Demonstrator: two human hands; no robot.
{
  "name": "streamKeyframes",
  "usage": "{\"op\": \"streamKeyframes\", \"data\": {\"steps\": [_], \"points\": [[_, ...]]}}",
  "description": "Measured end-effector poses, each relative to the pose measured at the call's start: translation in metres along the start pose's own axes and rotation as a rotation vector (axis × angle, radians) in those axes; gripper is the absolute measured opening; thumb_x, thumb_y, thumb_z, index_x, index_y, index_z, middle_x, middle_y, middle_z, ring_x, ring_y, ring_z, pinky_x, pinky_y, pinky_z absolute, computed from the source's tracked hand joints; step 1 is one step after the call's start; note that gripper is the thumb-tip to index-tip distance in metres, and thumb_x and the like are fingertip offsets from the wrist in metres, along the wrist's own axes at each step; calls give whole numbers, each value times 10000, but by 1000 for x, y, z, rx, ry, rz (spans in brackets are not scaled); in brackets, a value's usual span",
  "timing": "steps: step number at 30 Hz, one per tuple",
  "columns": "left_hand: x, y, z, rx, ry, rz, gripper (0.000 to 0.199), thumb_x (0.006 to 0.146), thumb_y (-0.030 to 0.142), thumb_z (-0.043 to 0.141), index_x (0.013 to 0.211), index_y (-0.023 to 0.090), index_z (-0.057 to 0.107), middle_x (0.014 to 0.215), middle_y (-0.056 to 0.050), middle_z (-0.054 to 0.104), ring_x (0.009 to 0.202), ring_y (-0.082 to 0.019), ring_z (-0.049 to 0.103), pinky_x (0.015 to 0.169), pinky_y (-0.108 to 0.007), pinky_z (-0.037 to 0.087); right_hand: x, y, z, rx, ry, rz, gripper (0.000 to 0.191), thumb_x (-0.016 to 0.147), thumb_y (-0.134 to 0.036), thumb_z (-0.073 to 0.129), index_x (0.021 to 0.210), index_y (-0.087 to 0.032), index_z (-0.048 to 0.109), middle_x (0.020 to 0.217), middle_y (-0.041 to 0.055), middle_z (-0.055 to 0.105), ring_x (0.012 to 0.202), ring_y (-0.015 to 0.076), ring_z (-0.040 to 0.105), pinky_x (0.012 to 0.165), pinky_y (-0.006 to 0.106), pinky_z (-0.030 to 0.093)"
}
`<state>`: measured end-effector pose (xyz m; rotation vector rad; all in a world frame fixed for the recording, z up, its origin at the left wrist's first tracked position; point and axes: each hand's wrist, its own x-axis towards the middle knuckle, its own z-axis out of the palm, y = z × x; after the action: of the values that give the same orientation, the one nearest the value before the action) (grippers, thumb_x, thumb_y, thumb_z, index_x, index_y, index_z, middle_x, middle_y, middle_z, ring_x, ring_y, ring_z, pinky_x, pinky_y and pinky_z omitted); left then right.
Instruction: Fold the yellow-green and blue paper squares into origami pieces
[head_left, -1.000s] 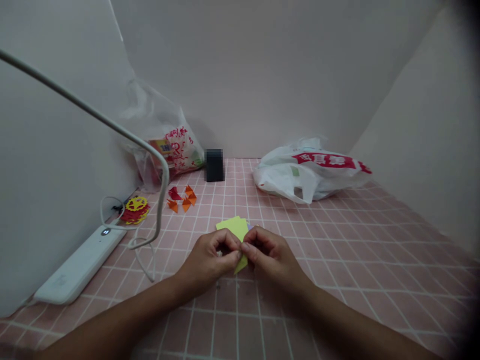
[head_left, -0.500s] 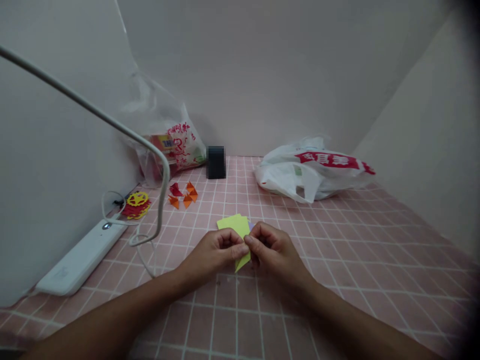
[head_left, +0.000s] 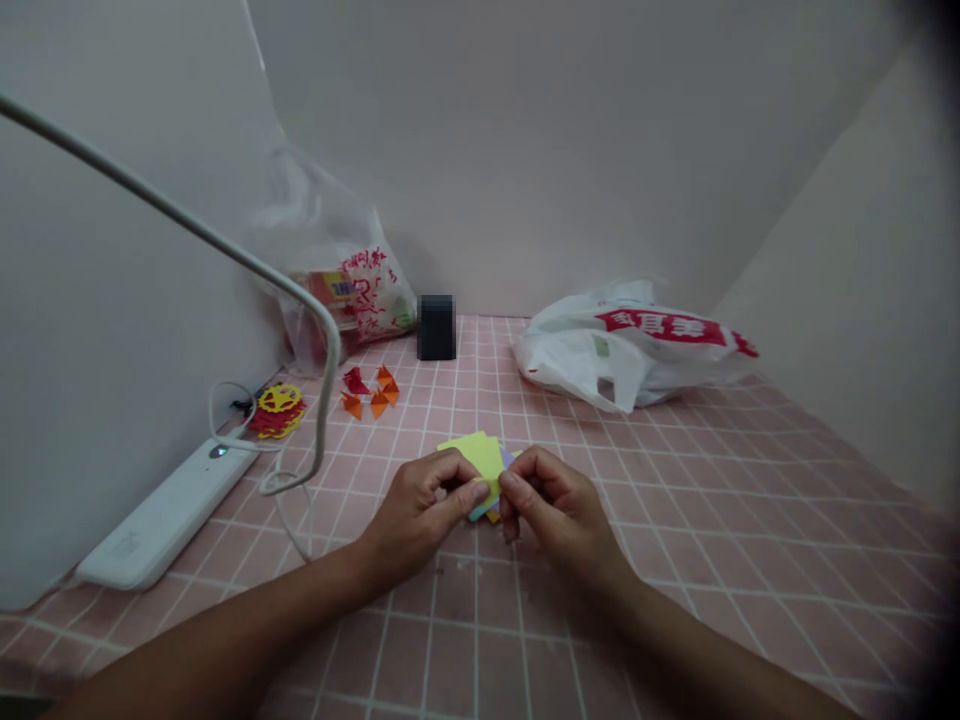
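A yellow sheet of paper [head_left: 481, 456] is pinched along its near side between my two hands. On its left, my left hand [head_left: 429, 512] is closed, thumb and fingers gripping the sheet. My right hand [head_left: 556, 508] is likewise closed, with its thumb and fingertips on the right side of the yellow paper. Purple paper [head_left: 506, 458] peeks out beside my right fingers, and bits of teal and orange paper show below the yellow. How these papers are layered is partly hidden by my fingers.
Small folded orange paper pieces [head_left: 379, 402] and a red one [head_left: 355, 381] lie back left. Nearby are red and yellow cut-out shapes [head_left: 279, 402], a white power strip [head_left: 161, 515] and a looping cable [head_left: 328, 400]. Plastic bags [head_left: 630, 345] and a dark block [head_left: 436, 330] stand behind.
The yellow paper's pointed near corner no longer hangs below my fingers. Teal, orange and more purple paper now show there. My hands have shifted slightly apart.
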<state>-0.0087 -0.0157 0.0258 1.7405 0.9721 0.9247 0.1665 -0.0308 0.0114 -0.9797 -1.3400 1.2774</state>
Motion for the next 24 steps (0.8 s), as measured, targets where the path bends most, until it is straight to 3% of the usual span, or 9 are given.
{"op": "streamKeyframes", "data": {"steps": [7, 14, 18, 21, 24], "points": [[-2, 2, -3, -48, 3, 21, 245, 909, 290, 548, 707, 161, 598, 716, -7, 579, 698, -139, 526, 684, -266, 399, -1, -4, 1, -5, -29, -4, 242, 881, -350, 605, 717, -198, 513, 604, -28, 583, 495, 99, 542, 501, 232, 435], [2, 2, -6, 83, -57, 40, 292, 898, 302, 524, 643, 159, 534, 633, 12, 522, 624, -121, 468, 612, -250, 353, 1, -2, 0, -25, -175, 69, 256, 880, -361, 595, 699, -186, 544, 594, -25, 565, 506, 97, 514, 495, 223, 412], [5, -3, -5, -39, -83, -17, 325, 932, 378, 477, 716, 154, 573, 664, 0, 560, 622, -122, 500, 607, -246, 386, 0, -4, 0, -91, -98, 74, 268, 885, -371, 575, 686, -194, 546, 561, -26, 570, 476, 104, 516, 474, 227, 410], [7, -6, -4, -118, -98, -80, 236, 840, 379, 624, 790, 149, 607, 704, -3, 597, 629, -118, 515, 599, -236, 391, 0, -5, -1, -185, -62, 36, 268, 886, -367, 564, 681, -195, 545, 558, -22, 571, 467, 108, 522, 467, 231, 407], [7, -9, -3, -170, -107, -164, 254, 798, 383, 668, 730, 153, 585, 621, 20, 566, 563, -102, 488, 551, -223, 362, 0, -4, -1, -219, -67, 1, 273, 898, -360, 550, 681, -195, 545, 575, -16, 576, 471, 107, 522, 464, 229, 405]]}}
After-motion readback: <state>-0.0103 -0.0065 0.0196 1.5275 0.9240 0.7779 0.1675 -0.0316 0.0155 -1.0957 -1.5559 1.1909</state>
